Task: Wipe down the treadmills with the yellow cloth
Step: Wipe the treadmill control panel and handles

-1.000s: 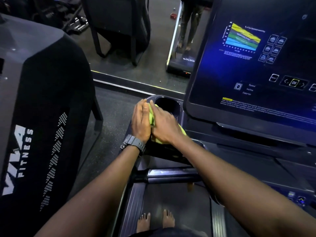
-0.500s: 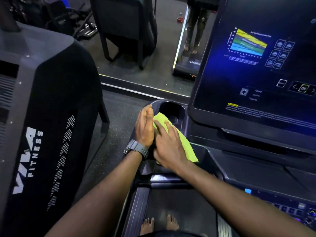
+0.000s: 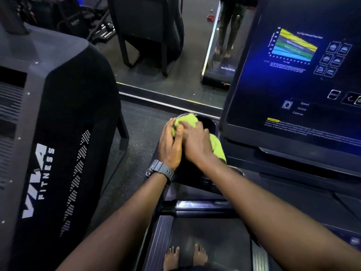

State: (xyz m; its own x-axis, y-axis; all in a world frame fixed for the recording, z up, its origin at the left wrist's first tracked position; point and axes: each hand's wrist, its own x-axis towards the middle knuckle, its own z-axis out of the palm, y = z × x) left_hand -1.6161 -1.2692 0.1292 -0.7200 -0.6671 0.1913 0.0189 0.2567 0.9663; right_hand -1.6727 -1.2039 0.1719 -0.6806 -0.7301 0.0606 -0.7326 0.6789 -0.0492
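Both hands on the cloth [image 3: 185, 122], over the cup holder [image 3: 210, 122] just left of the console [image 3: 293, 85]. Right hand [image 3: 197, 142] lies flat on top, fingers straight, pressing the cloth down. Left hand [image 3: 170, 145] touches its left edge, fingers curled against it; whether they pinch it, cannot tell. Watch [image 3: 160, 170] on left wrist. Cloth bunched, part trailing under the right hand toward the console. Bare feet [image 3: 185, 255] on the belt [image 3: 214, 241] below the console. Another machine [image 3: 48, 133] stands well left.
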